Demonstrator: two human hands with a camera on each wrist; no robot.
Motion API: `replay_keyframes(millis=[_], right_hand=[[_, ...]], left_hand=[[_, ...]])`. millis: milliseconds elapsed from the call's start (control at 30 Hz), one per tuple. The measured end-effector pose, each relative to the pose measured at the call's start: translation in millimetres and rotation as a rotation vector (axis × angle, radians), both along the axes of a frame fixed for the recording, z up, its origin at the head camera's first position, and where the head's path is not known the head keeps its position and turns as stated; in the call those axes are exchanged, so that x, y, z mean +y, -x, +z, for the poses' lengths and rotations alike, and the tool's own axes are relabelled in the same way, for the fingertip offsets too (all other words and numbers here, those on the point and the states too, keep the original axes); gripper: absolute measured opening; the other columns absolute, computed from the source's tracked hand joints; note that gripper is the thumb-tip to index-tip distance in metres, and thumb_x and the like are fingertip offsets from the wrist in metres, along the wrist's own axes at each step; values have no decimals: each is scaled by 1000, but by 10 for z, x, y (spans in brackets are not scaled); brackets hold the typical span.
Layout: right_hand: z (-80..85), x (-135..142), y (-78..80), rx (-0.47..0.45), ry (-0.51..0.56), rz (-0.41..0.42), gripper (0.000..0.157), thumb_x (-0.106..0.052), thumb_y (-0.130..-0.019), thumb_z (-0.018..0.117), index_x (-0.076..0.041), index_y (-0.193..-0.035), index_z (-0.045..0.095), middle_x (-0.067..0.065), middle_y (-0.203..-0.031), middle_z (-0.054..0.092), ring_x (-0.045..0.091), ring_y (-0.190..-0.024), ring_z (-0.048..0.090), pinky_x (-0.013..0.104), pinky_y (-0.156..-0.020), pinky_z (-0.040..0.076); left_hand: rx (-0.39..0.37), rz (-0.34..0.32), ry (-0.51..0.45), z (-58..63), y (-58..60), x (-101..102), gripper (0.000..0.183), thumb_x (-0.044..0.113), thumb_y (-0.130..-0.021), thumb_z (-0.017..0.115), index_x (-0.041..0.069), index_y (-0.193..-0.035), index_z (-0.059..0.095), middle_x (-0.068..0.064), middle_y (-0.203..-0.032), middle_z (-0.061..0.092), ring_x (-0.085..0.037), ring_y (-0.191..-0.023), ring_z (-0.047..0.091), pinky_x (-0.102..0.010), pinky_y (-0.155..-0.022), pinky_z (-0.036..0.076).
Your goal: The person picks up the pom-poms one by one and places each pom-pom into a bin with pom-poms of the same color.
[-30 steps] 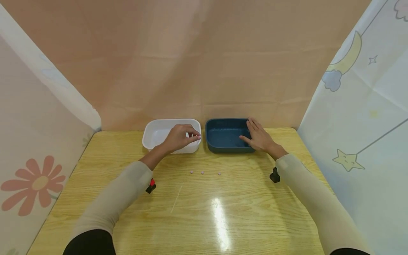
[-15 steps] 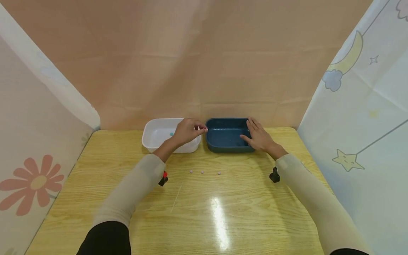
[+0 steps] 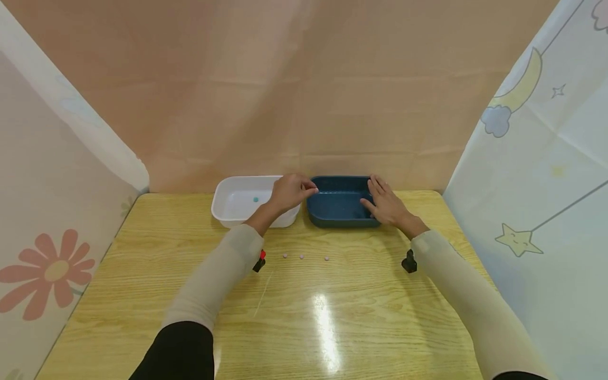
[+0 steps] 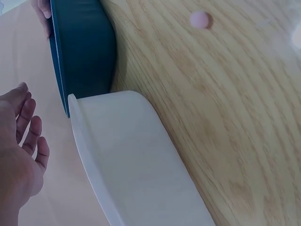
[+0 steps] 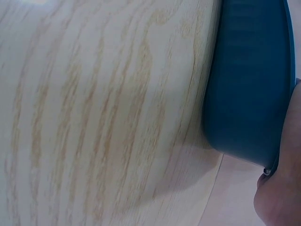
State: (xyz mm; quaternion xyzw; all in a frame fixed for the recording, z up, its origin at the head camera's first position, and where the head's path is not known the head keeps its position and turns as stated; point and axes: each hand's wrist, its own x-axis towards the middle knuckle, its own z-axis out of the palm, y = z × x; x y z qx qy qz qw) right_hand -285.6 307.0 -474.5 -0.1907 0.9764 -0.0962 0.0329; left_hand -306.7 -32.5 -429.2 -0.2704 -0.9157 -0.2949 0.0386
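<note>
My left hand (image 3: 287, 192) is over the gap between the two basins, thumb and fingertips pinched together on a small pale pink ball (image 3: 316, 190) at the left rim of the dark blue basin (image 3: 344, 223). In the left wrist view the fingertips hide that ball. My right hand (image 3: 387, 206) rests with straight fingers on the right end of the blue basin, thumb spread toward its inside. Left of it stands a white basin (image 3: 223, 214) with a small teal piece (image 3: 255, 199) on its floor. Three small pink balls (image 3: 301, 257) lie in a row in front.
The wooden table (image 3: 370, 316) ends right behind the basins at a peach-coloured backdrop (image 3: 304, 105). Printed white panels (image 3: 537, 174) flank both sides. A black wrist camera (image 3: 409, 262) hangs below the right wrist.
My left hand has moved right from over the white basin to the blue basin's left rim, still pinching the ball; the teal piece has come into view. My right hand has stayed in place.
</note>
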Motion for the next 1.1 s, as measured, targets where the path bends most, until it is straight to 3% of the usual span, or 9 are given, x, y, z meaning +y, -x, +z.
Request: replay_keyframes(millis=[333, 533, 767, 1100], right_hand=[[-36, 4, 17, -14, 26, 11, 72, -40, -118, 26, 11, -165, 5, 27, -175, -6, 43, -163, -5, 54, -131, -2], [-28, 13, 17, -29, 92, -1, 68, -34, -118, 26, 11, -164, 5, 27, -175, -5, 42, -163, -7, 52, -131, -3], [3, 19, 16, -42, 183, -18, 70, -36, -118, 28, 10, -165, 6, 25, -176, -5, 42, -163, -7, 56, -131, -3], [25, 128, 10, -57, 263, -16, 73, -41, -117, 30, 6, -166, 1, 23, -176, -7, 41, -163, -8, 57, -130, -2]], left_hand=[[29, 89, 46, -91, 62, 116, 15, 33, -99, 77, 21, -102, 86, 5, -95, 78, -13, -83, 71, -36, -69, 57], [29, 102, 125, -126, 95, 230, 16, 34, -101, 75, 24, -105, 86, 7, -89, 76, -10, -77, 67, -35, -67, 56], [46, 126, 207, -145, 114, 335, 17, 38, -101, 73, 27, -106, 85, 10, -96, 79, -10, -83, 70, -39, -72, 58], [99, 169, 205, -195, 157, 369, 13, 34, -97, 79, 25, -104, 86, 7, -92, 79, -19, -87, 72, -39, -70, 59]])
